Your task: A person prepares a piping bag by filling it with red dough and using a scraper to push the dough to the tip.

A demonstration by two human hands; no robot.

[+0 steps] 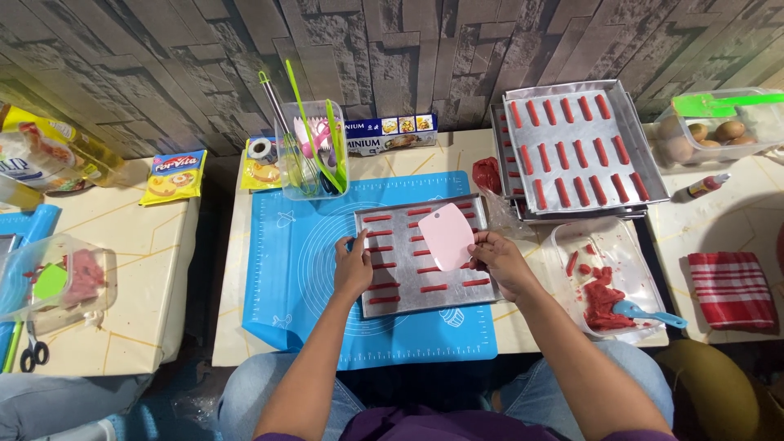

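Seen from above, a person sits at a pale table with both bare hands on a small metal baking tray [425,296] that lies on a blue silicone baking mat [294,269]. The tray sits between the two hands, directly in front of the person, and holds short red dough sticks [384,287] laid in rows. The left hand [353,265] rests on the tray's left edge, fingers loosely curled over the rim and touching it. The right hand [496,257] is at the tray's right side, its fingertips closed on the lower edge of a pale pink plastic dough scraper [447,236], which lies flat over the middle of the tray, covering some of the sticks. Just beyond the mat stands a clear tub of utensils [312,163], with a green-handled whisk and spatulas upright in it. To the upper right, well apart from the hands, a larger stack of metal trays [645,155] carries more red sticks in neat rows. Near the right forearm, a clear plastic container [572,245] holds red dough and a blue spatula [649,314]. A red striped cloth [731,287] lies farther right.
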